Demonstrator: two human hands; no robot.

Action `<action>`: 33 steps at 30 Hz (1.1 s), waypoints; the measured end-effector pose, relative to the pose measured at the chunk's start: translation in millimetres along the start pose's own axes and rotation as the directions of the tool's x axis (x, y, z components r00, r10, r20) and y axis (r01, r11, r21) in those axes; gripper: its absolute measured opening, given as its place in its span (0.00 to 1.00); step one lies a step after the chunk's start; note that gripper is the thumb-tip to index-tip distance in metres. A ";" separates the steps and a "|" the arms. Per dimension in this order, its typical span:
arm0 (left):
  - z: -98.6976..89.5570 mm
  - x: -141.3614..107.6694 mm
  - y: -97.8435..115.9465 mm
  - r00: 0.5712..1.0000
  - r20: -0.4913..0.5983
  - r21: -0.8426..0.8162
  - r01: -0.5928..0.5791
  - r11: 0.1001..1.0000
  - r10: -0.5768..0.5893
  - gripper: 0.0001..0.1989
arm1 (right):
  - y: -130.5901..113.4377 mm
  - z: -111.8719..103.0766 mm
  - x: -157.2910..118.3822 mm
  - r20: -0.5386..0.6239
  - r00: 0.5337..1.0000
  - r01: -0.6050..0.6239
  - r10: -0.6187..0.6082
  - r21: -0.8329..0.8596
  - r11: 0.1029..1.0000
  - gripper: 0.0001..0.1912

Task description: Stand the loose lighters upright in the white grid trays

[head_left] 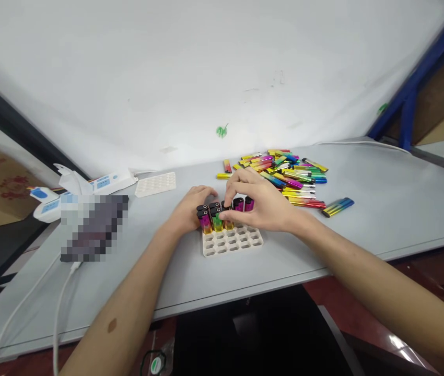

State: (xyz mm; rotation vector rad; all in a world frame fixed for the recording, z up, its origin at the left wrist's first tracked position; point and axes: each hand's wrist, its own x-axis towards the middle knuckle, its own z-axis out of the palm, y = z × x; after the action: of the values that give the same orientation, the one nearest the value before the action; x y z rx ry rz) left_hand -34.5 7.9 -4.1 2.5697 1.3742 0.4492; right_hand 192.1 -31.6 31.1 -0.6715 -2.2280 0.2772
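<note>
My right hand pinches a lighter upright in the tray, evidently seating it; my left hand curls beside the filled rows. Letting go calls for a gentle, straight release.

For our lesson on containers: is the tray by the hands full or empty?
Partly full: lighters stand in the tray's far rows; its near holes are empty.

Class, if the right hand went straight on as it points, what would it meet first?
Going left, the right hand would probably first meet the green-bodied lighter standing in the tray, though depth is unclear.
</note>
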 end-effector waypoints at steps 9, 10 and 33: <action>-0.4 -2.7 4.6 0.999 -0.013 -0.033 0.039 0.999 -0.039 0.20 | 15.1 -9.2 -0.6 -0.198 0.979 -0.068 0.050 -0.086 0.994 0.13; -1.0 -3.1 5.6 0.999 -0.012 -0.037 0.047 0.998 -0.047 0.19 | 19.8 -14.4 -4.2 -0.205 0.976 -0.105 0.078 -0.124 0.987 0.14; -0.7 -2.6 -0.1 0.999 0.016 -0.018 0.050 0.999 -0.049 0.23 | 60.3 -138.5 -172.1 0.016 0.749 -0.573 0.662 -0.486 0.660 0.14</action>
State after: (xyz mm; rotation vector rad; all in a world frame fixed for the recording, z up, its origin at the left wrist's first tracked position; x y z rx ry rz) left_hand -36.2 5.9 -3.9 2.5129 1.4184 0.4314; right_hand 413.3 -77.3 -6.6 -1.7543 -2.1785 0.1515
